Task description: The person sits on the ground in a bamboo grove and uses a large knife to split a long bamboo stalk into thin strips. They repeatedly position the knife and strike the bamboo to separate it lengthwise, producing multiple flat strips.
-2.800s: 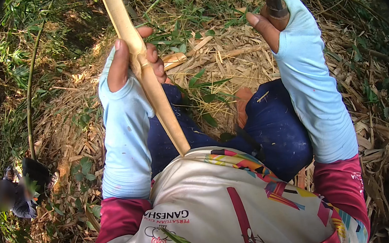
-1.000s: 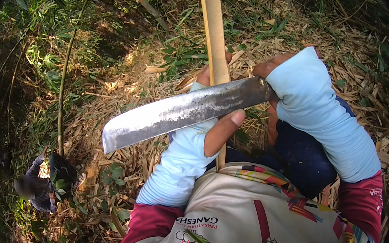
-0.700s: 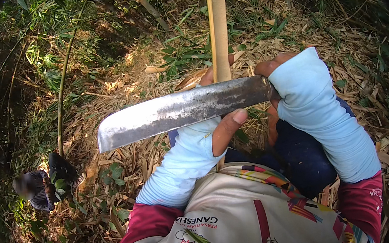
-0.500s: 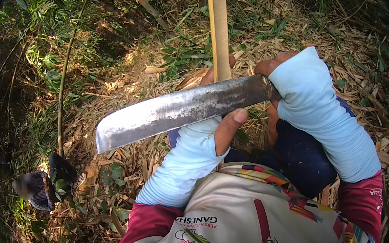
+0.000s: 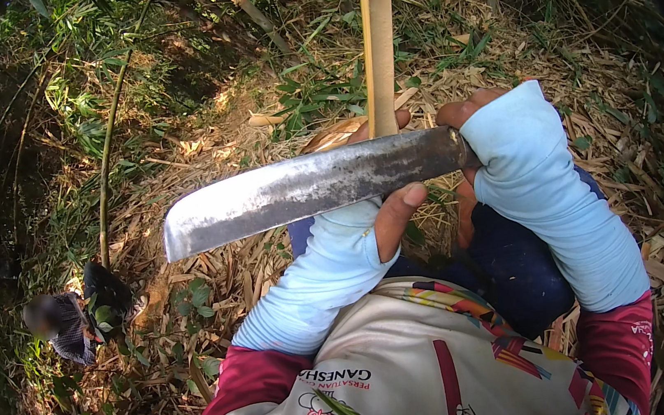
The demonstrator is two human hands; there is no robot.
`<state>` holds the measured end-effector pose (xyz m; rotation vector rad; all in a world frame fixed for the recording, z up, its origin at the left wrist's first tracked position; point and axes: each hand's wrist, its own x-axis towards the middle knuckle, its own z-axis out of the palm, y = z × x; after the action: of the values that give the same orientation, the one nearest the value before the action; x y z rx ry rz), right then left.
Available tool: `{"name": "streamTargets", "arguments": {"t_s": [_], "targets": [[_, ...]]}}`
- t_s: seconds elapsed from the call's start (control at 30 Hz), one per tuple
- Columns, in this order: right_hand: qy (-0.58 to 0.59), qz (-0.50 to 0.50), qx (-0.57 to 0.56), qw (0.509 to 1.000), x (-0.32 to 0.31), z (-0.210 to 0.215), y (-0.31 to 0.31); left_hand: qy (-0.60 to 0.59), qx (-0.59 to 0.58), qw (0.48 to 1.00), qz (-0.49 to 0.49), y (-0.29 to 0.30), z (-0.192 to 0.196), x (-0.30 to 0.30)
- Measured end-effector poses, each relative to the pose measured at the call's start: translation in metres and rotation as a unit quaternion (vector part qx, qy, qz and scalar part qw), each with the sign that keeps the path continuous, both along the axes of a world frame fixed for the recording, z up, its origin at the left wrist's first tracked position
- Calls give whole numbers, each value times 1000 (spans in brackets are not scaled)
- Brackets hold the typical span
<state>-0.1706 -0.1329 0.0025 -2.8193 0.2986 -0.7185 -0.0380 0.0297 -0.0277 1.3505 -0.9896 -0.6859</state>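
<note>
A broad machete blade, bright at its squared tip and dark towards the handle, lies across the middle of the view with its tip to the left. My right hand, in a pale blue sleeve, is closed around the handle, which is mostly hidden. A long pale bamboo strip rises away from me, its near end passing behind the blade. My left hand wraps round that strip from below; its thumb shows on the near side of the blade and its fingertips beyond it. The blade covers the palm.
Dry bamboo leaves and shavings cover the ground around me. At the far left, another person is low among plants. A thin bamboo stem leans upright on the left. My bent knee is below my right forearm.
The bamboo strip and my left hand have shifted slightly to the right. The machete and my right hand stay almost in place. The person at the left has moved a little.
</note>
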Motion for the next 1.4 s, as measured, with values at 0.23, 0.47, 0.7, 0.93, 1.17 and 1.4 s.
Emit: {"name": "streamTargets", "arguments": {"t_s": [0.23,0.47,0.7,0.93,1.17,1.4], "targets": [[-8,2,8,1000,1,0,1,-3,2,1000,23,3,-3,-4],[2,-3,-18,1000,1,4,1,-59,29,997,44,4,-2,-5],[19,-16,-45,999,1,7,2,-82,41,994,58,5,-7,-6],[20,-24,-49,998,1,2,2,-125,66,988,62,5,-6,-5],[25,-29,-58,998,1,1,4,-151,22,984,87,0,-7,-7],[14,-29,-51,998,2,-6,4,-130,81,985,75,5,-11,-3]]}}
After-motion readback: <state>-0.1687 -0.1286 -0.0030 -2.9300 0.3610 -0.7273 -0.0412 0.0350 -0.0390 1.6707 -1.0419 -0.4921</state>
